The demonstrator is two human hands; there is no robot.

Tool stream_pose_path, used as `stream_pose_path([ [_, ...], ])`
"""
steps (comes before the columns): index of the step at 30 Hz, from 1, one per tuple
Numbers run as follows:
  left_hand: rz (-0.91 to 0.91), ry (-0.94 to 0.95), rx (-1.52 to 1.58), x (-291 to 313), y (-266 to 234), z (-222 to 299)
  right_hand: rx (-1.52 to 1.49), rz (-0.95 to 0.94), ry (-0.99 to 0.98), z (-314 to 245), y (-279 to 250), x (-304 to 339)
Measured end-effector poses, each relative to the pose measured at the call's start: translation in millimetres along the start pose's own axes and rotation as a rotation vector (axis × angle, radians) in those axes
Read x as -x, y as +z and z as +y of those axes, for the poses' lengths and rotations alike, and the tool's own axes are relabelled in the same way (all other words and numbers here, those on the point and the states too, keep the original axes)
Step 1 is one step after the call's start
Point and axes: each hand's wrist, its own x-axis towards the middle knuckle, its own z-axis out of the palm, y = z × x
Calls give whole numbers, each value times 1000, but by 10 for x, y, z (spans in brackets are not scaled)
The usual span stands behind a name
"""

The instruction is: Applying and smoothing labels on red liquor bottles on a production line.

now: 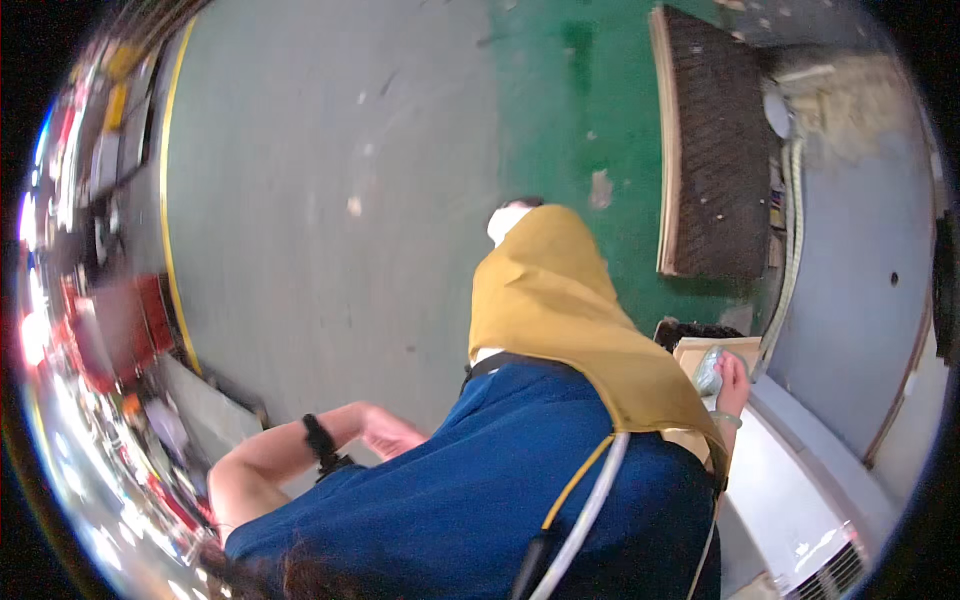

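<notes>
Grey and green flooring [330, 200] is stretching ahead, a yellow line [164, 180] edging it at left and a dark slab [715, 150] occupying the right. Off to that side, the right hand [735, 383] is pinching a pale, translucent thing [709, 372] just beside a tan board [692, 349]. The left hand [390, 432] is showing beside the blue shirt [470, 470], blur hiding whether its fingers are spreading or pressing together; I cannot tell

Smooth painted floor [320, 200]: wide grey area, green painted band [560, 130] to its right, narrow yellow line [164, 160] bordering the left. Irregular pale patch [600, 188] on the green. Farther right, dark brown, rough-textured rectangular slab [715, 150], light-coloured edge, low against green.
</notes>
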Motion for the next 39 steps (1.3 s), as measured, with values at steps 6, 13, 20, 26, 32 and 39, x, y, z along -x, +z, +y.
stream_pose_path([
  [6, 972, -377, -655, 2251, 1431, 3760, 48, 148, 9, 72, -186, -1072],
  [13, 1237, 368, -1552, 664, 2062, 8488, -510, 185, 415, 1820, 71, -2309],
  [20, 1372, 518, -1166, -1926, -715, 10576, -885, 70, 962, 3744, 1661, -3248],
  [26, 1550, 302, -798, -3429, -2412, 10969, -379, 159, 1119, 4204, 2459, -4110],
  [32, 1293, 552, -646, -3745, -2901, 11288, -251, 391, 1377, 3712, 2354, -4541],
  [39, 1492, 614, -343, -3543, -3048, 11528, -588, 327, 1241, 2796, 2841, -4562],
])
